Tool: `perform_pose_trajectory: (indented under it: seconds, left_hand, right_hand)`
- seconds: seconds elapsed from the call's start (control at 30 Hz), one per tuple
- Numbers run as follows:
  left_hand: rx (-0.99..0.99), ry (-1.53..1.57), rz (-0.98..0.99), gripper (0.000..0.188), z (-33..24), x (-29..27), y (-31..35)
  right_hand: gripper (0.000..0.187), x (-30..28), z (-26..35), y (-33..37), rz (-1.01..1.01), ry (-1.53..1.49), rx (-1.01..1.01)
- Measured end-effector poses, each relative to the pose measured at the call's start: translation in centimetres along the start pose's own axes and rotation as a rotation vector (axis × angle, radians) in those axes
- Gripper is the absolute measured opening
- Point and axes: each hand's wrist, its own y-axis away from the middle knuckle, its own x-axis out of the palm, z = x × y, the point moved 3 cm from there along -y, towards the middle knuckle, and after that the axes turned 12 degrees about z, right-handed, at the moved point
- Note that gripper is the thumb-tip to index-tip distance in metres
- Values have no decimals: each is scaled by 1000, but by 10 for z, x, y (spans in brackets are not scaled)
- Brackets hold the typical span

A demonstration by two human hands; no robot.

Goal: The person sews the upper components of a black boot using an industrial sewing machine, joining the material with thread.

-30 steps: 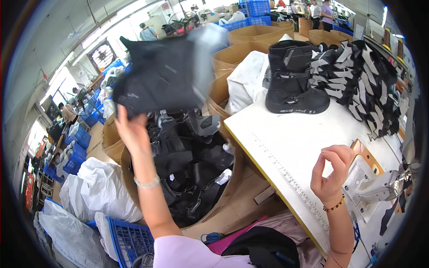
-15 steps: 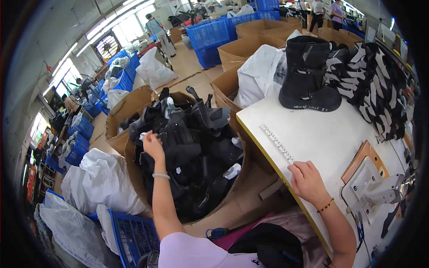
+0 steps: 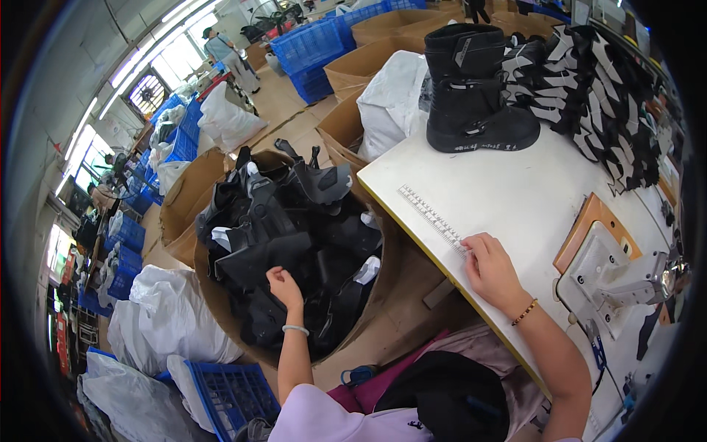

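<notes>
Where a carton (image 3: 389, 254) held black pieces (image 3: 269, 256) together

As the head view showed, the left hand (image 3: 286, 289) was over the pieces, toward 7 o'clock, fingers loosely curled; whether it gripped one could not be told. The pieces lay at 8 o'clock, seemingly walled in against spilling. Toward 4 o'clock, the right hand (image 3: 493, 274) was half-closed by the ruler's (image 3: 429, 212) near end, its palm hidden, so any hold was unclear. Between 1 and 2 o'clock, a boot (image 3: 479, 96) stood upright on its flat sole.

Pcs (image 3: 272, 254) & boot (image 3: 471, 103) are blk, carton (image 3: 213, 295) brn, tabletop (image 3: 515, 202) wht, crates (image 3: 303, 55) blu, stack (image 3: 589, 103) patchy blk/lt-gry.
</notes>
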Motion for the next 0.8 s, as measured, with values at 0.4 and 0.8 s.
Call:
perform_pose_trajectory:
  seconds: [0.4, 0.8]
  left_hand:
    - [-223, -256, -206, 81, 2, -83, -79]
    - [288, -490, -356, 45, -225, -70, -32]
  right_hand:
    - [23, 0, -4, 7, 34, 47, -34]
    - [22, -1, -16, 14, 14, -28, 16]
